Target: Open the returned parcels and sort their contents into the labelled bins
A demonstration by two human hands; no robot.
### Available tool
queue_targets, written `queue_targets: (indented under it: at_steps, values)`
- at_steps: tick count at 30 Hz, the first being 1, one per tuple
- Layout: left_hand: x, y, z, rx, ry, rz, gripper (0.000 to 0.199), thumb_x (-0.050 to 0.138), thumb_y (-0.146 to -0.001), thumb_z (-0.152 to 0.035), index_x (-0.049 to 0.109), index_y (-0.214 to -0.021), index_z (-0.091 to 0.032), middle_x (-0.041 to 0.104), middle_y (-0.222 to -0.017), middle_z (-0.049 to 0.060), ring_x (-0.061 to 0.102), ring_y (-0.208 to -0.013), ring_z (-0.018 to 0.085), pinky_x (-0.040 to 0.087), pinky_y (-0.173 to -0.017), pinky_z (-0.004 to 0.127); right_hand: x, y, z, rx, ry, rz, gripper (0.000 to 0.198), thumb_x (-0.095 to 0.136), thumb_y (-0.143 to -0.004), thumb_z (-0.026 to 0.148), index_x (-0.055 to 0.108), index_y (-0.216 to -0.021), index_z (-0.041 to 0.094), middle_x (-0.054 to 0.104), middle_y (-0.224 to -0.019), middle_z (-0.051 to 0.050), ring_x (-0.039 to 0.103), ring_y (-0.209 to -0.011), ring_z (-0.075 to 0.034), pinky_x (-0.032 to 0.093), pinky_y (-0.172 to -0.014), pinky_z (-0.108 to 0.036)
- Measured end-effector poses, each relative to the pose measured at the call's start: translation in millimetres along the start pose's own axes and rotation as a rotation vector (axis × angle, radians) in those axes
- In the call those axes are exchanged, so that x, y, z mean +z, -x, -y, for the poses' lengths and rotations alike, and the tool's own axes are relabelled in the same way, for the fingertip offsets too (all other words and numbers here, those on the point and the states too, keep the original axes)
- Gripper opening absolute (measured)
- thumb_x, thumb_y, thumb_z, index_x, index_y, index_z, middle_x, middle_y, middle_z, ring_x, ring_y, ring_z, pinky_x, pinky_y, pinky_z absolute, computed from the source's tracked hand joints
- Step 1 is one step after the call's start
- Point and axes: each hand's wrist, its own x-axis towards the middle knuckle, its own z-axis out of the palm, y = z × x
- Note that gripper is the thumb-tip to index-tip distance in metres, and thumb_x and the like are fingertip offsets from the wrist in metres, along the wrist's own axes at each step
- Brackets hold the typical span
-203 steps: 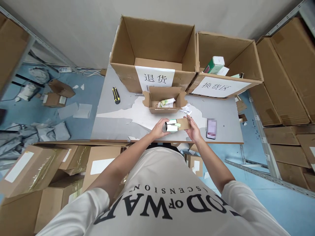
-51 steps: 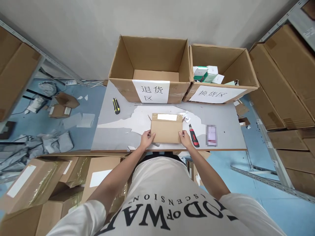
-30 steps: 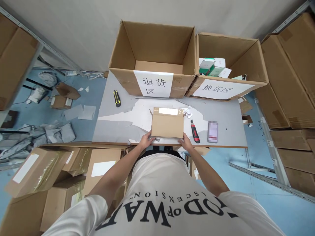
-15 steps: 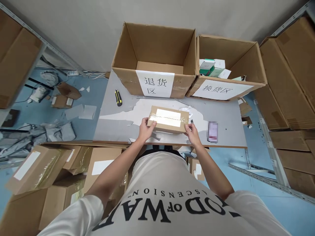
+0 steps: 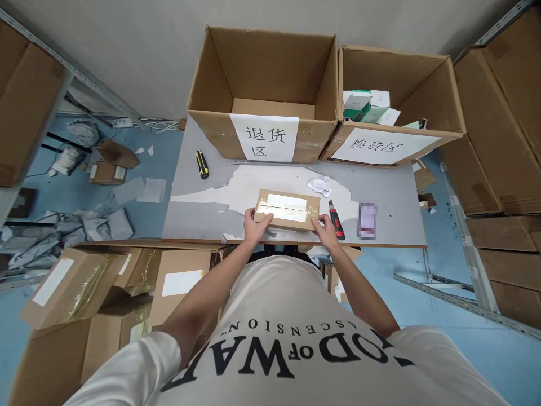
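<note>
While the taped cardboard parcel (image 5: pixel 287 207) was at the front part of the bench (image 5: pixel 399 197), its long axis ran nearly crosswise to the person; the left hand (image 5: pixel 255 229) gripped its left end, thumb on top, and the right hand (image 5: pixel 326 231) its right end, neither nearer; the red-and-black utility knife (image 5: pixel 337 224) lay just beside the right hand; whether the parcel rested on the surface could not be told.

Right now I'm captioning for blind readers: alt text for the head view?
A person's left hand and right hand hold a small taped brown cardboard box at a grey table; a red-and-black utility knife lies nearby.
</note>
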Motion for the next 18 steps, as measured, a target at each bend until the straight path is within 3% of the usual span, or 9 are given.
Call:
queue_targets:
  at_steps: [3, 7, 10, 14, 16, 18]
  values:
    - [5, -3, 1, -0.021, 0.035, -0.036, 0.062, 0.081, -0.06, -0.045, 0.052, -0.109, -0.019, 0.062, -0.111, 0.009, 0.063, -0.098, 0.022, 0.052, -0.085, 0.037, -13, -9, -9, -0.069, 0.054, -0.101, 0.046, 0.051, -0.08, 0.063, 0.052, -0.101, 0.023, 0.062, -0.115, -0.009, 0.061, -0.101, -0.022, 0.053, -0.083, -0.038]
    - [9, -5, 2, -0.032, 0.064, -0.053, 0.062, 0.082, -0.06, -0.043, 0.052, -0.109, -0.019, 0.063, -0.109, 0.009, 0.063, -0.098, 0.021, 0.052, -0.086, 0.036, -41, -28, -37, -0.065, 0.428, -0.399, 0.048, 0.055, -0.08, 0.053, 0.053, -0.112, 0.018, 0.059, -0.118, -0.018, 0.054, -0.114, -0.032, 0.041, -0.098, -0.05]
    - [10, -5, 2, -0.022, 0.062, -0.068, 0.061, 0.082, -0.059, -0.043, 0.053, -0.107, -0.019, 0.063, -0.109, 0.009, 0.063, -0.098, 0.022, 0.052, -0.086, 0.036, -52, -42, -59, 0.086, 0.655, -0.335, 0.054, 0.07, -0.069, 0.038, 0.053, -0.116, 0.018, 0.056, -0.12, -0.02, 0.05, -0.117, -0.036, 0.039, -0.098, -0.054]
    - [12, -3, 0, -0.027, 0.05, -0.093, 0.061, 0.082, -0.059, -0.042, 0.053, -0.107, -0.019, 0.062, -0.109, 0.009, 0.062, -0.098, 0.022, 0.051, -0.087, 0.037, -58, -52, -73, 0.194, 0.728, -0.206, 0.053, 0.065, -0.07, 0.022, 0.051, -0.121, 0.014, 0.056, -0.119, -0.023, 0.053, -0.113, -0.037, 0.039, -0.097, -0.057]
    - [13, -1, -2, -0.03, 0.056, -0.097, 0.061, 0.081, -0.059, -0.041, 0.052, -0.108, -0.019, 0.062, -0.11, 0.009, 0.062, -0.098, 0.022, 0.051, -0.087, 0.036, -65, -52, -68, 0.165, 0.71, -0.181, 0.055, 0.057, -0.075, 0.02, 0.048, -0.128, 0.011, 0.055, -0.122, -0.024, 0.055, -0.113, -0.036, 0.04, -0.097, -0.056]
    - [13, 1, -3, -0.025, 0.062, -0.102, 0.059, 0.081, -0.06, -0.041, 0.052, -0.108, -0.019, 0.062, -0.109, 0.009, 0.062, -0.098, 0.021, 0.052, -0.086, 0.035, -75, -48, -50, 0.025, 0.641, -0.197, 0.056, 0.046, -0.082, 0.022, 0.04, -0.137, 0.01, 0.052, -0.128, -0.023, 0.054, -0.115, -0.033, 0.041, -0.099, -0.054]
